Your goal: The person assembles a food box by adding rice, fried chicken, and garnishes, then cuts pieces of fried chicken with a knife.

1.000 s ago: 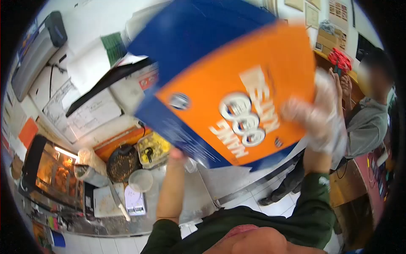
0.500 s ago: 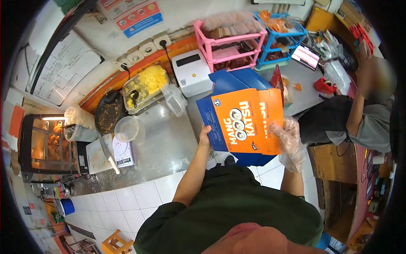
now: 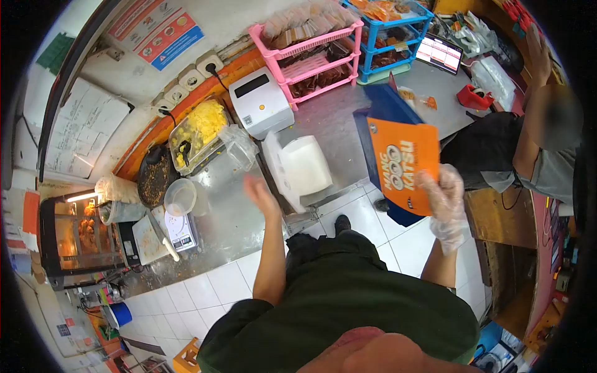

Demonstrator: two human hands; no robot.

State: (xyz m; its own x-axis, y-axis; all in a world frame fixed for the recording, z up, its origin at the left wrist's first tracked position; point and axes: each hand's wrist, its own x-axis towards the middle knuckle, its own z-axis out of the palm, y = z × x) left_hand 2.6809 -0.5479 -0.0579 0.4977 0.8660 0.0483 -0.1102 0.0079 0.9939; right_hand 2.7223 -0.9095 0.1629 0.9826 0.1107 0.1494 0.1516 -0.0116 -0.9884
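My right hand [image 3: 448, 202], in a clear plastic glove, grips the lower right edge of a flat orange and blue printed food carton [image 3: 401, 158] reading "Mang Katsu". More blue card shows behind its orange face. Bare and slightly blurred, my left hand [image 3: 262, 198] hangs above the counter with fingers apart, holding nothing. Just right of it, an open white food box [image 3: 306, 166] stands near the counter's front edge. Further left lie a kitchen scale [image 3: 180, 231], a round clear tub [image 3: 181, 198] and a knife [image 3: 163, 236] on a cutting board [image 3: 149, 239].
Along the wall are a tray of yellow food [image 3: 202, 127], a white printer [image 3: 261, 102], a pink rack [image 3: 311, 59] and a blue rack [image 3: 392, 40]. A lit display cabinet [image 3: 81, 230] is at the left. Another person [image 3: 497, 149] is at the right.
My left hand has let go of the cartons and moved left. My right hand has carried them rightward and tilted them. The white food box, hidden before, now shows.
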